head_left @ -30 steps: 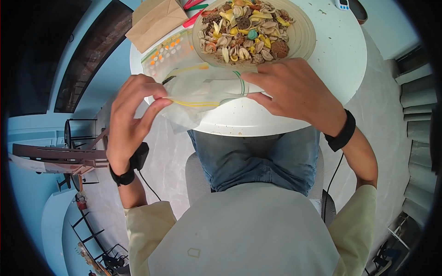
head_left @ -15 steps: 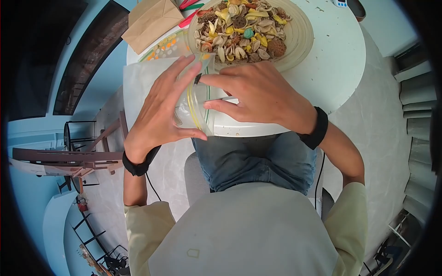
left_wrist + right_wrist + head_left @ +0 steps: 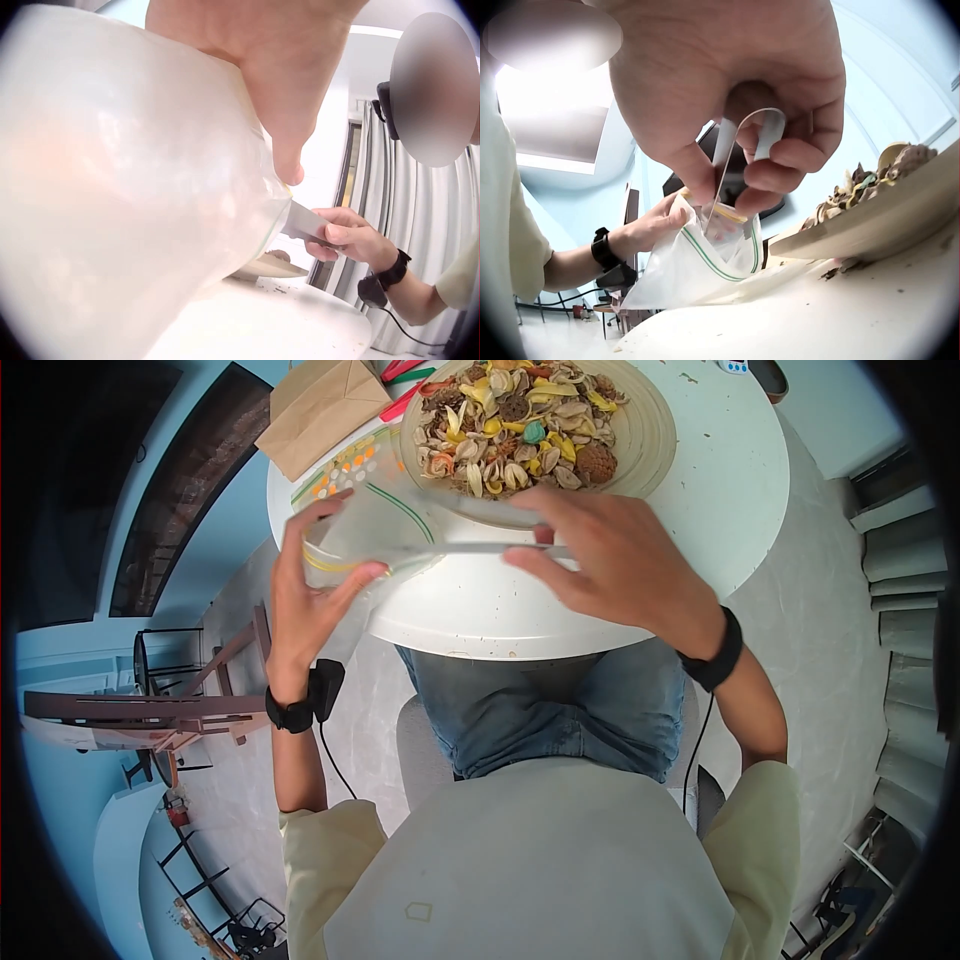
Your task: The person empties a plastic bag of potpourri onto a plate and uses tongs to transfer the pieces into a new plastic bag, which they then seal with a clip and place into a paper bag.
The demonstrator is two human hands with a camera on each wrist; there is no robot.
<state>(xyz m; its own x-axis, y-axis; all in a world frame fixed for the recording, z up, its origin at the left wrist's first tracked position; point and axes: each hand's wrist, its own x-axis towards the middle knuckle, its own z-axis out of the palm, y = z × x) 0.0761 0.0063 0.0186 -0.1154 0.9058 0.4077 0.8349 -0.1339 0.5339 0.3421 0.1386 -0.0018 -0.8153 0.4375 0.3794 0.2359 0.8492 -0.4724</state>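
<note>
Translucent zip bag (image 3: 382, 525) between the hands, close against the left hand (image 3: 300, 600) and gripped by it at the rim, with the thumb on the near side of the mouth and fingers on the far side. Turned with its green- and yellow-edged mouth toward the right hand (image 3: 628, 565). Hangs below the left hand in the right-wrist view, too cloudy to read inside. Pinched between the thumb and fingers of the right hand, metal tongs (image 3: 480, 547), bent in a U within that hand and reaching across to the zip bag's mouth; blurred toward the tips, so cannot tell how far in. Hands apart from each other, both over the near side of the white table (image 3: 740, 490). Just beyond the right hand, a wide dish (image 3: 655, 435) heaped with a dried mix (image 3: 510, 435) of petals, pods and cones. Just beyond the left hand, partly covered by the zip bag, a dotted pouch (image 3: 345, 472) in orange and white. Farther past the left hand, a brown paper bag (image 3: 325, 415), with red and green pieces (image 3: 402, 404) beside it. Well beyond the right hand, a small white-and-blue device (image 3: 735, 365). Nearer the body than both hands, blue jeans (image 3: 560, 710).
</note>
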